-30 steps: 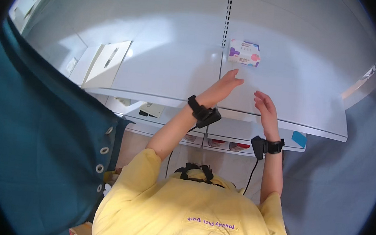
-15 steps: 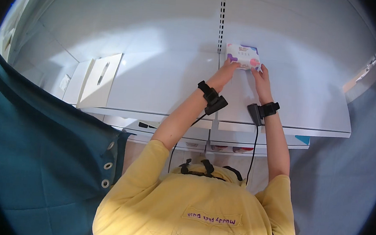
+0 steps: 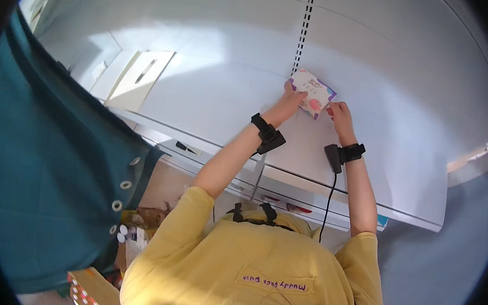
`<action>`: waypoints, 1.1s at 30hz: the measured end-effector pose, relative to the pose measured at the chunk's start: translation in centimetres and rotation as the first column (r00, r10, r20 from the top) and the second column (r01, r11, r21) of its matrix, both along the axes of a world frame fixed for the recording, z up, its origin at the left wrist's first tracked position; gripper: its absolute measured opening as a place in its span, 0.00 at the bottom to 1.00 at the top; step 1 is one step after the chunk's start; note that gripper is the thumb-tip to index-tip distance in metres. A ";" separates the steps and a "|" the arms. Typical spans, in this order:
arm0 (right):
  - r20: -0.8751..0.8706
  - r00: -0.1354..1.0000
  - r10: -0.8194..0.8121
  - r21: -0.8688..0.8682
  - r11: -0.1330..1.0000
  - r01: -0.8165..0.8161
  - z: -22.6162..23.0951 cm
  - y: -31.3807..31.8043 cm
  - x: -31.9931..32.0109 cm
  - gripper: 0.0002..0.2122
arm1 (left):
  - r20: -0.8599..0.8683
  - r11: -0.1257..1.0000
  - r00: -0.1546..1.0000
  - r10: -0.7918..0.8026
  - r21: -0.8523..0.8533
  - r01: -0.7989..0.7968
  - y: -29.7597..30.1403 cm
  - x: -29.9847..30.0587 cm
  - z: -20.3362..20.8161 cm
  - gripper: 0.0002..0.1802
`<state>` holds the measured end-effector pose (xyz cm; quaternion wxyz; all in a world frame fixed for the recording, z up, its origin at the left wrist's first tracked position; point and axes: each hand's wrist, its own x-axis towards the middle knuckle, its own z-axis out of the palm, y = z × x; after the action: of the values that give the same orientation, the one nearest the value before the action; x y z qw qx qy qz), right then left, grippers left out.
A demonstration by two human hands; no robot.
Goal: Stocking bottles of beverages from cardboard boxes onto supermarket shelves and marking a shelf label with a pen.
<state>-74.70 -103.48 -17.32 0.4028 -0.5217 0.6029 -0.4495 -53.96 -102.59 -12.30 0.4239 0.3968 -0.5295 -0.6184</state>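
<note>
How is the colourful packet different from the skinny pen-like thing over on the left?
The packet is wide and chunky, while the pen-like thing is long and thin.
The packet is white with purple and pink patches, while the pen-like thing looks plain and dark.
The packet is gripped by the left hand, while the pen-like thing lies on a pale board with no hand on it.

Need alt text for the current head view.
Left hand grips a white, colourfully patterned package over a white shelf, thumb on top; the right hand is by its right side, contact unclear. A teal curtain hangs at left.
</note>
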 end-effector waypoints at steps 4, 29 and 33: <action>-0.187 0.982 0.022 -0.043 0.999 -0.031 -0.1 -1.6 -0.8 0.18 | 0.022 0.992 0.995 0.094 -0.081 -0.092 0.4 -0.7 -0.7 0.42; 0.102 0.907 0.408 -0.270 0.889 -0.369 4.1 9.1 3.4 0.15 | -0.051 0.770 0.809 0.586 -0.276 -0.575 13.2 -4.1 -2.7 0.36; 0.163 0.851 0.500 -0.274 0.851 -0.448 5.5 12.5 5.2 0.15 | -0.040 0.671 0.719 0.694 -0.325 -0.666 17.6 -3.2 -0.5 0.36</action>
<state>-69.54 -90.98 -11.81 0.5062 -0.6420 0.3491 -0.4580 -57.21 -85.03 -12.75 0.6581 0.5184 -0.4533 -0.3046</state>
